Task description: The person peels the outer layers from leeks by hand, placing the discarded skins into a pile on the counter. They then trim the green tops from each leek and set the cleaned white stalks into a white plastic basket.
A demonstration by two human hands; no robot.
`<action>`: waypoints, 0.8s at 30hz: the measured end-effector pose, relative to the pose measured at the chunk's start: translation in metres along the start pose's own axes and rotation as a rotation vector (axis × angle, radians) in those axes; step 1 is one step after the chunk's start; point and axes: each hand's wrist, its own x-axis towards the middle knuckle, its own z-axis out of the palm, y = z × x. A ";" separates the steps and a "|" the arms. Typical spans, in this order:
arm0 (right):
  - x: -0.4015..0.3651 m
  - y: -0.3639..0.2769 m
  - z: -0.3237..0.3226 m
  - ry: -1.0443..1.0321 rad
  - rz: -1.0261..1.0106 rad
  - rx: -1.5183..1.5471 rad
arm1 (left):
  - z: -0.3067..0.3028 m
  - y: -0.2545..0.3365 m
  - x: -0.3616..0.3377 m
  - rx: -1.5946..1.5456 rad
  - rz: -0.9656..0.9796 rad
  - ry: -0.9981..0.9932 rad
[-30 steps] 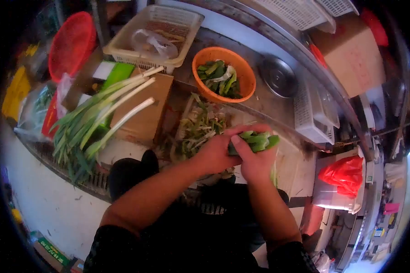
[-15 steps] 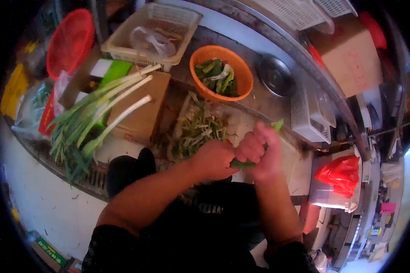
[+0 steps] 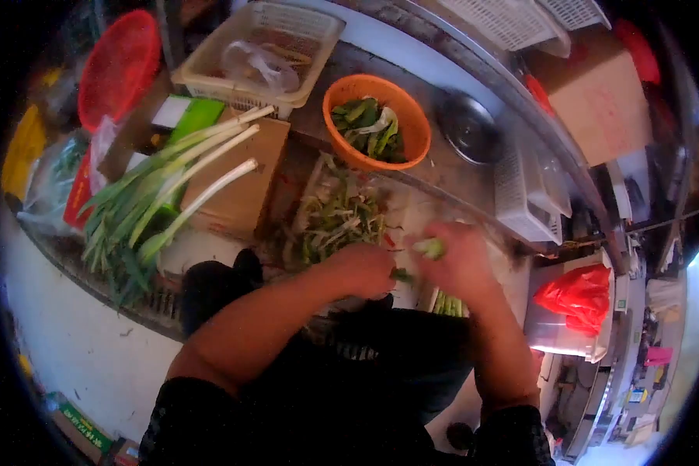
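Observation:
Low in the middle, my left hand (image 3: 359, 270) is closed, with a bit of dark green leaf (image 3: 401, 275) showing at its fingertips. To its right, my right hand (image 3: 458, 256) grips a pale green vegetable piece (image 3: 429, 248), slightly blurred. The two hands are apart. Trimmed leaves and scraps (image 3: 342, 217) lie in a heap just beyond my left hand. Green stalks (image 3: 449, 304) show beneath my right wrist. Farther back, an orange bowl (image 3: 418, 124) holds green leafy pieces.
Long green onions (image 3: 202, 163) lie over a cardboard box (image 3: 237, 190) at the left. Behind are a cream basket (image 3: 318, 39) with a plastic bag, a red basket (image 3: 120, 70) and a round metal lid (image 3: 471, 128). A red bag (image 3: 579, 299) sits on a white bucket (image 3: 555, 338) at the right.
My hands were together around a green piece and have moved apart. My right hand has shifted slightly right with the pale green piece, and green stalks now show below it.

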 end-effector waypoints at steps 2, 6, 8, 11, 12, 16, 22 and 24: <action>-0.001 0.016 -0.012 0.039 -0.028 -0.160 | -0.008 -0.005 -0.004 -0.229 0.020 0.132; -0.014 0.072 0.022 0.173 0.141 0.912 | -0.019 -0.008 -0.012 -0.819 0.138 0.427; -0.021 0.027 0.049 0.160 0.201 1.110 | -0.004 -0.012 0.003 -0.700 0.208 0.523; -0.020 0.015 0.074 0.139 0.361 0.986 | 0.004 -0.010 0.005 -0.650 0.283 0.541; -0.020 0.014 0.071 0.110 0.408 0.983 | 0.004 -0.009 0.003 -0.718 0.282 0.479; -0.012 0.015 0.063 0.323 0.362 0.987 | 0.003 -0.004 0.000 -0.712 0.320 0.605; -0.009 -0.005 0.055 0.451 0.317 1.498 | 0.043 -0.007 0.032 -0.717 0.152 0.539; -0.013 0.003 0.056 0.177 0.334 1.671 | 0.016 0.009 0.004 -0.139 0.029 0.294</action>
